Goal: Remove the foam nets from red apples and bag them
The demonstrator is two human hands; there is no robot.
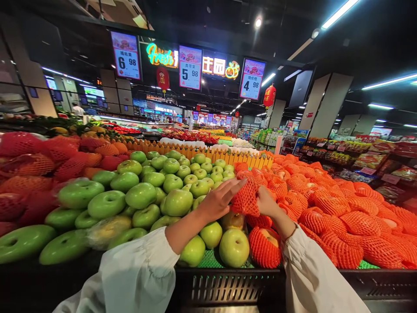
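Looks like net-handling time: right hand [265,201] pinching the red foam net [246,198], left hand [217,201] against it (can't tell its grip), so next move probably needs gentleness.

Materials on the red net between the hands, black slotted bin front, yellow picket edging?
Red net: likely foamed plastic, matte; thick, soft-looking open mesh.
Black bin front: probably moulded plastic, low sheen; regular slots, though painted metal isn't ruled out.
Yellow picket edging: plastic or painted wood, can't tell; fairly even colour.
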